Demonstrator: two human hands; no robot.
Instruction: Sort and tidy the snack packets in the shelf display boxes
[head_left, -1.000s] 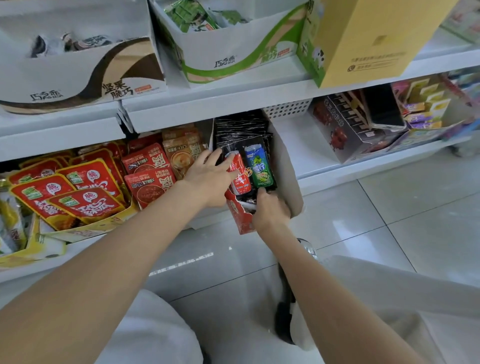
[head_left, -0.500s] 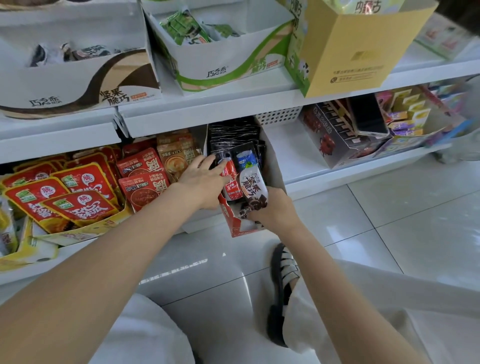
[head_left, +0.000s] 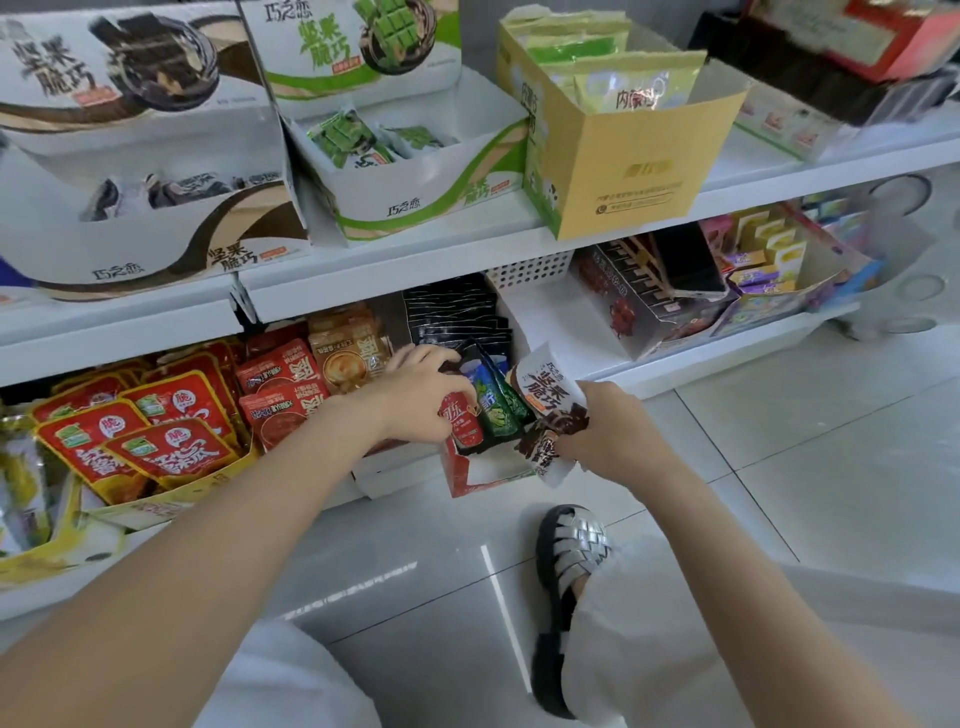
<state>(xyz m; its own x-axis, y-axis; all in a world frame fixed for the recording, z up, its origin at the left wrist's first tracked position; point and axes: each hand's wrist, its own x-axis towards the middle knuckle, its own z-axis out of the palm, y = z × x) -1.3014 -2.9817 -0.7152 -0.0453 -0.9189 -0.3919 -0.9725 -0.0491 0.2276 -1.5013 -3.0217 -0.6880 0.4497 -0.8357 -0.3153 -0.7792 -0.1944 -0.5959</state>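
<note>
White shop shelving is filling the view above a pale tiled floor (head_left: 779, 467), and the person is crouching before the lower shelf (head_left: 675, 358). Compared with a second ago, when the right hand (head_left: 613, 441) was reaching down into the small red display box (head_left: 467, 475), it is now lifting clear of that box to its right, with a brown-and-white chocolate packet (head_left: 545, 410) in its grip, fingers curled round the packet's lower half. Half a second ago the same packet was only just coming up between the other items, so it is being pulled out as a stray. The left hand (head_left: 421, 395) is resting over the front of the red box, its fingers bent around a red cola-print sachet (head_left: 460, 418); whether it is truly pinching that sachet or merely steadying it against the green sachet (head_left: 493, 410) just beside is hard to say from this angle. Behind them, black sachets (head_left: 457, 317) are standing in a row. The packet's printing is matching the brown-and-white display box (head_left: 156, 228) on the upper shelf at left, where similar packets are lying, so the packet probably belongs there and not among the drink-print sachets. That box is sitting well apart from the hand, up and across, beside the green-and-white display box (head_left: 415, 202) and the yellow carton (head_left: 623, 171), so a long reach is likely coming. Red spicy-snack pouches (head_left: 156, 441) are lying untouched in their tray at left.
</note>
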